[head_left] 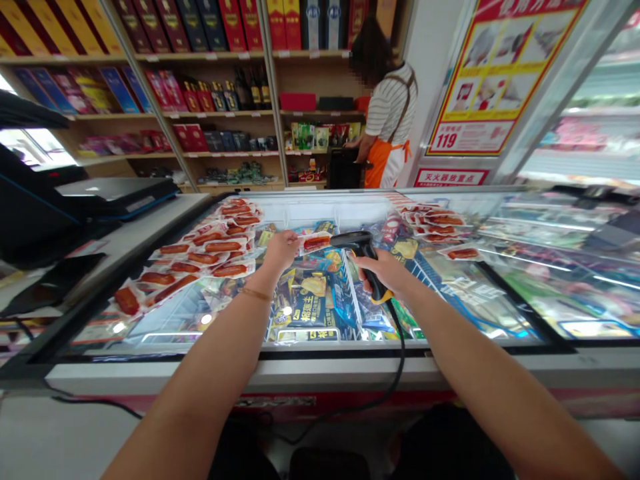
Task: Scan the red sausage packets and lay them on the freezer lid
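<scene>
The left hand [283, 248] is closed in a pinch on the left end of a plastic-sealed sausage packet [316, 243], held up over the middle of the glass-topped chest freezer [100, 379]. The right hand [377, 270] grips a corded barcode scanner [364, 247] by its handle, also over the freezer; the scanner's nose is right beside the packet's right end, though whether they touch is unclear. The packet should be light, with a firm but slightly yielding sausage and a slick, flexible wrapper, not fragile; the flat sealed margin looks the best place to take hold. Similar packets [225, 248] overlap along the freezer's left side, and a smaller group [440, 220] lies toward its far right. Beyond the freezer, a person in an orange apron [387, 160] stands by stocked shelves [215, 57].
</scene>
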Demonstrator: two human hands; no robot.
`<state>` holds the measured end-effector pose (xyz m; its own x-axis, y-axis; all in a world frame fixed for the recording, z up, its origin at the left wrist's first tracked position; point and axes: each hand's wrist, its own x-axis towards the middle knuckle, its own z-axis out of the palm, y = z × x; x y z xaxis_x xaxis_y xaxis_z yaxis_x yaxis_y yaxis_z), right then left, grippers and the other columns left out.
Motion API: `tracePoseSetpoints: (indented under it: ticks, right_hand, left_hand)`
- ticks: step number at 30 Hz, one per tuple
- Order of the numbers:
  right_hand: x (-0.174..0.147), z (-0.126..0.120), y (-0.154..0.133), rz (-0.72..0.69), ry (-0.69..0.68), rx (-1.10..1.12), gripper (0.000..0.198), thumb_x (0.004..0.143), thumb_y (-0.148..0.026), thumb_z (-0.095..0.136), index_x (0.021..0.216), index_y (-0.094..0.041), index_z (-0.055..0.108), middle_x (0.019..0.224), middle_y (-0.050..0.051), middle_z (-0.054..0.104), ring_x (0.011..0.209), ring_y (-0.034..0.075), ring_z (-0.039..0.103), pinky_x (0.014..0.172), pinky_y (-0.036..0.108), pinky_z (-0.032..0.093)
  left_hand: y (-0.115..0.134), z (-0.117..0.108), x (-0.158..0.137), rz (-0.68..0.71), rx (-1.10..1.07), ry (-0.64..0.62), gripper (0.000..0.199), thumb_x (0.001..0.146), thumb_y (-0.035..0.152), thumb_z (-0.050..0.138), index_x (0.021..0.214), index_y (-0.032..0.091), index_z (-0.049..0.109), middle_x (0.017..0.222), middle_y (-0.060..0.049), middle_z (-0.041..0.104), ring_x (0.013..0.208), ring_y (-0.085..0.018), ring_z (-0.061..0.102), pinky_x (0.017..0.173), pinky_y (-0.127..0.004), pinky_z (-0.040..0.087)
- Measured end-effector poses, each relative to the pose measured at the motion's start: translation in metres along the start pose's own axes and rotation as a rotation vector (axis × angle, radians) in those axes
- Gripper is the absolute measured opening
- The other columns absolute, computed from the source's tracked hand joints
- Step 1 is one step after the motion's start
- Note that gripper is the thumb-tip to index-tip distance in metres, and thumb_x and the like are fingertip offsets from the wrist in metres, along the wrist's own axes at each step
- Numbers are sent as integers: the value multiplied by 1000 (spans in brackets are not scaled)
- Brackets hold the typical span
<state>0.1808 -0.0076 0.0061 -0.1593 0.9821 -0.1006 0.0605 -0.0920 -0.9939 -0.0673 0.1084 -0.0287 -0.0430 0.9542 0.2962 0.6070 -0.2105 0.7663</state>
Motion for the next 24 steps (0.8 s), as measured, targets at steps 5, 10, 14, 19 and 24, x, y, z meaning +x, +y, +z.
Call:
tracePoseSetpoints:
  ticks: [5, 10, 14, 19, 24]
  right_hand:
    - [-4, 6, 4, -89, -62, -10, 24, 79, -35, 67, 88, -19, 51, 55, -4, 58, 37, 12, 53, 36, 23, 43]
    - [-11, 13, 2, -144, -118, -42, 27, 78, -38, 68, 89, -21, 50, 56, -5, 57, 39, 11, 53, 38, 23, 44]
    - [-15, 16, -1, -146, -137, -90, 28, 76, -37, 69, 89, -21, 50, 55, -6, 56, 38, 11, 52, 37, 22, 44]
    - [-14, 17, 0, -150, -145, -113, 26, 77, -36, 67, 88, -20, 49, 54, -7, 55, 38, 11, 52, 38, 22, 44]
    - [-14, 16, 2, -159, -151, -96, 27, 77, -37, 67, 90, -20, 50, 54, -7, 55, 38, 11, 52, 38, 23, 45]
  left_hand:
    - [-4, 2, 6, -31, -322, 116, 13, 76, 30, 60, 79, 18, 63, 70, -2, 67, 73, -18, 66, 72, -32, 55]
    - [-5, 5, 7, -50, -559, 111, 11, 74, 27, 61, 79, 17, 60, 69, 1, 65, 70, -16, 66, 73, -32, 57]
    - [-7, 7, 8, -23, -581, 106, 12, 74, 29, 61, 78, 17, 61, 67, 1, 64, 69, -15, 66, 73, -32, 57]
    - [-8, 8, 9, -10, -582, 102, 12, 73, 30, 62, 74, 18, 59, 65, 2, 63, 67, -15, 66, 72, -32, 57]
    - [-5, 7, 8, -7, -493, 154, 16, 73, 33, 63, 73, 17, 61, 68, -1, 66, 74, -17, 67, 73, -30, 55]
